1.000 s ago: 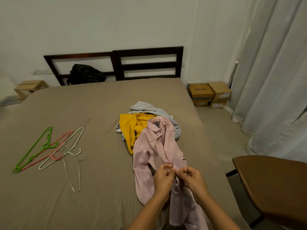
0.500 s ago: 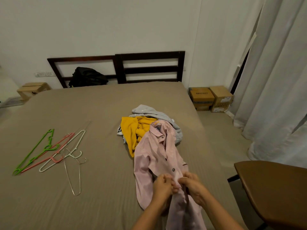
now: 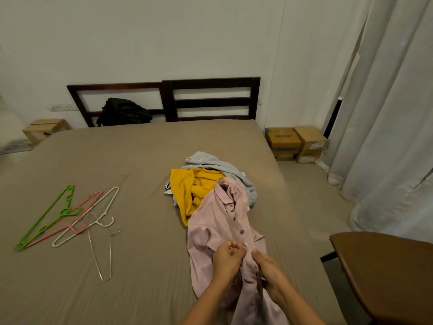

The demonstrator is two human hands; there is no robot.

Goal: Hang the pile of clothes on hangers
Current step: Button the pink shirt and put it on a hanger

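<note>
Head view looks down over the bed [image 3: 121, 160], which fills most of the room from where I'm standing. Right of the middle sits the pile [image 3: 201, 181]: something grey at the back and yellow in front. The pink shirt [image 3: 220, 221] is draped off the pile toward the person, collar up on the heap and tail running off the near edge. The hangers [image 3: 70, 219] lie in a loose fan well over on the left, none in use yet.

Both hands are busy low on the shirt front. The left hand [image 3: 226, 259] is curled, pinching the front edge right by a button [image 3: 244, 246]. The right hand [image 3: 267, 266] grips the fabric just beside it. I honestly can't tell from here whether that button is going in or coming out.

My two cents on doing this bit well:
- Pinch close to the button, not further out on the cloth.
- Keep the strip taut between the hands and tilt the button edge-on through the hole, no yanking.
- The neck needs to be open enough for a hanger to slide in.
- Those hangers look tangled, so I'd lift one out slowly.
</note>
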